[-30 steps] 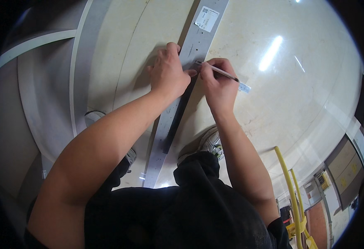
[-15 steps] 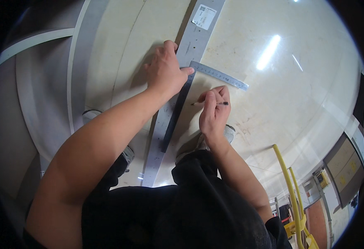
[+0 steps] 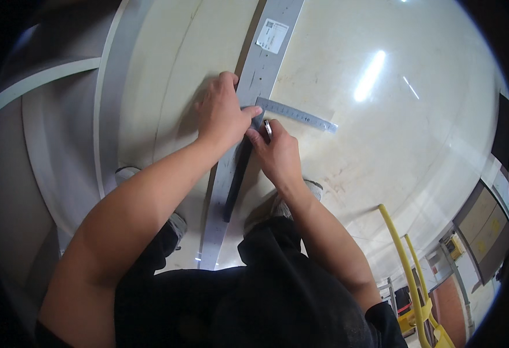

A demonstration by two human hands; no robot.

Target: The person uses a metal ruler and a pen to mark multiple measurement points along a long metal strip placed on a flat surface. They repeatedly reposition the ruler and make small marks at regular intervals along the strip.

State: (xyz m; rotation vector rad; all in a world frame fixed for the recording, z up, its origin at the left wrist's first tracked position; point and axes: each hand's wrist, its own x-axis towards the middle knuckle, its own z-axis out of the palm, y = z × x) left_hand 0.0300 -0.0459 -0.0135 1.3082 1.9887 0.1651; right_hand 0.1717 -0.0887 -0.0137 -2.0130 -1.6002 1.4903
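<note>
One metal bar (image 3: 257, 68), one square (image 3: 298, 115), one pen (image 3: 268, 129) and two shoes (image 3: 313, 188) show.

Floor (image 3: 359, 156) was pale, glossy; long grey metal bar (image 3: 253, 88) ran across it, shoes (image 3: 313, 189) either side. Bar carried a white label (image 3: 272, 36) and a square (image 3: 297, 115), blade overhanging its right edge.

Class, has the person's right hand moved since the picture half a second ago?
Yes: the right hand has moved left, closer to the metal bar, judged against the bar's white label.
</note>
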